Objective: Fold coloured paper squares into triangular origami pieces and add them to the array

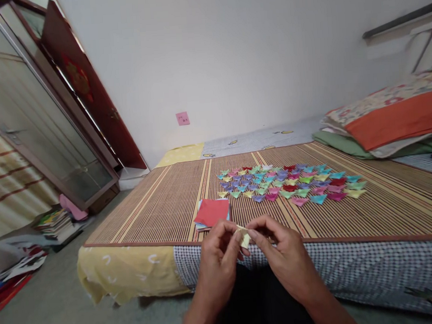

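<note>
A small pale yellow folded paper [245,238] is pinched between my two hands, just in front of the bed's near edge. My left hand [220,254] grips its left side with thumb and fingers. On the right side, my right hand [280,249] holds it the same way. A stack of square paper sheets [212,212], red on top, lies on the striped mat just beyond my left hand. Farther back and to the right, several rows of small folded paper pieces [289,187] in many colours rest on the mat.
The striped mat [159,206] covers the bed. Folded bedding [402,112] is piled at the right. A pink note [182,118] is on the white wall. At the left are a red door [83,87], stacked books [56,222] and items on the floor.
</note>
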Motion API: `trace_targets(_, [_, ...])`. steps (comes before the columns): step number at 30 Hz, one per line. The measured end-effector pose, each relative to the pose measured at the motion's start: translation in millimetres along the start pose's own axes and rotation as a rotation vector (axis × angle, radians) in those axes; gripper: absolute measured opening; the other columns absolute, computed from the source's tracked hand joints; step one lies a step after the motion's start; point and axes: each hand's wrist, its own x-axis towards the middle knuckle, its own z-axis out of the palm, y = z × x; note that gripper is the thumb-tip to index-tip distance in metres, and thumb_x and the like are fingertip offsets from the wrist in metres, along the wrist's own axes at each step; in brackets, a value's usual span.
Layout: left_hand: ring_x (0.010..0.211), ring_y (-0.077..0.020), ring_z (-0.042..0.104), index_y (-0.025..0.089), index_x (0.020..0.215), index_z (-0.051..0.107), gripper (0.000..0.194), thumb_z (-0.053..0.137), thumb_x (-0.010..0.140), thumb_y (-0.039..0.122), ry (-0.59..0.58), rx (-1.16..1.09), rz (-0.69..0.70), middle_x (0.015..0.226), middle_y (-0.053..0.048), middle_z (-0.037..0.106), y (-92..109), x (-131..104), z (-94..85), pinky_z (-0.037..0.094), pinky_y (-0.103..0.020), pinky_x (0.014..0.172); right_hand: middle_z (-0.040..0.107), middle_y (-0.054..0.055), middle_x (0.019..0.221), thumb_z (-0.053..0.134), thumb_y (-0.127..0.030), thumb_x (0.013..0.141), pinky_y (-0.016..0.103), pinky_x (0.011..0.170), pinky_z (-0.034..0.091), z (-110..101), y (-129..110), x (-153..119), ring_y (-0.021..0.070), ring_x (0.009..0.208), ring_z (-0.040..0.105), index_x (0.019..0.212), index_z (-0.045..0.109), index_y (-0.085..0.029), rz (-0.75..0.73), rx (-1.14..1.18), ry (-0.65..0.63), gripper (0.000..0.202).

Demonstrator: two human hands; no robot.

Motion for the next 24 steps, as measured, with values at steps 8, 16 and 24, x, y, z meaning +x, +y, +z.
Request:
trace_targets(8, [0.074,-0.0153,0.057,0.019,0.074,0.064,0.028,0.06,0.099,0.031,0.01,0.306,0.16,0.078,-0.002,0.059,-0.1,2.0,-0.7,0.044,-0.025,0.067,0.066,0.003,0.084,0.056,-0.022,0.097,0.027,0.071,0.049,2.0,-2.5,3.0,0.018,0.08,0.064,0.082,0.065,-0.022,-0.148,-0.114,0.008,0.017])
trace_targets(16, [0.074,-0.0155,0.059,0.019,0.075,0.065,0.026,0.06,0.098,0.028,0.054,0.185,0.14,0.091,-0.005,0.062,-5.5,-0.8,6.1,0.048,-0.025,0.063,0.061,-0.001,0.071,0.056,-0.021,0.093,0.026,0.062,0.045,3.7,0.1,3.5,0.0149,0.065,0.058,0.077,0.06,-0.021,-0.087,-0.13,0.098,0.016])
trace_targets(24, [0.063,-0.009,0.063,0.021,0.093,0.068,0.01,0.062,0.097,0.027,0.154,0.093,0.135,0.109,-0.004,0.062,-17.7,2.1,6.1,0.053,-0.024,0.06,0.066,0.001,0.069,0.056,-0.027,0.093,0.025,0.058,0.05,-1.2,1.2,2.5,0.0165,0.063,0.064,0.08,0.062,-0.021,-0.006,-0.128,0.124,0.015])
